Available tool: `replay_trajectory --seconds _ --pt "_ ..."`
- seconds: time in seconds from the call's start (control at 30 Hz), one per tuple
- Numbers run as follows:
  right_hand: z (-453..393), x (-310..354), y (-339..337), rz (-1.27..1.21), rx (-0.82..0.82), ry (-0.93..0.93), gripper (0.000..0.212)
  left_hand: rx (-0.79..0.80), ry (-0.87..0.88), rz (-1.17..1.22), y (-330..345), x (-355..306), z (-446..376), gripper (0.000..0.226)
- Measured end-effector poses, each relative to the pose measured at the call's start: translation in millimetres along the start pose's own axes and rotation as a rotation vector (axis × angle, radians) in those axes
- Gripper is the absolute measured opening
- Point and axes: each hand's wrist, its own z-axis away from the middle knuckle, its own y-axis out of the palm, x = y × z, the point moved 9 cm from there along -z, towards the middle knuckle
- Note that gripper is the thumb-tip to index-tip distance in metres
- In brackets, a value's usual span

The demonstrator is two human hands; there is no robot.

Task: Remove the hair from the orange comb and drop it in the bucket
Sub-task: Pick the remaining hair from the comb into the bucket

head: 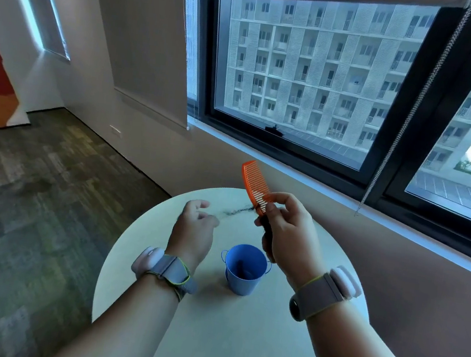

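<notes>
My right hand (289, 236) grips the dark handle of the orange comb (254, 185) and holds it upright above the table, teeth facing right. A thin strand of dark hair (237, 211) stretches from the comb's lower teeth leftward to my left hand (193, 226), which pinches its end between thumb and fingers. The small blue bucket (244, 284) stands on the round table just below and between both hands. Something dark lies inside the bucket.
The round pale table (236, 343) stands beside a wall under a large window (316, 78). A blind chain (387, 156) hangs at the right. Carpeted floor (31, 196) lies to the left. Both wrists wear bands.
</notes>
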Motion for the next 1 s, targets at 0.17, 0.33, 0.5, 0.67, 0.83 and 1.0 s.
replay_trajectory --seconds 0.17,0.33,0.5,0.67,0.83,1.0 --pt "5 1 10 0.016 0.049 -0.036 0.009 0.037 0.291 0.130 3 -45 17 0.040" --pt "6 7 16 0.052 0.086 -0.071 0.010 0.119 0.332 0.104 14 -63 22 0.022" --pt "6 7 17 0.164 0.114 -0.072 0.012 0.025 0.456 -0.093 3 -73 24 0.004" --pt "8 11 20 0.070 0.133 -0.037 0.006 0.045 0.442 -0.019 5 -72 24 0.010" --pt "6 13 21 0.126 0.125 -0.054 0.016 0.114 0.314 0.210 11 -63 19 0.016" --pt "2 12 18 0.270 0.063 -0.127 0.017 0.092 0.335 0.184 11 -61 13 0.010"
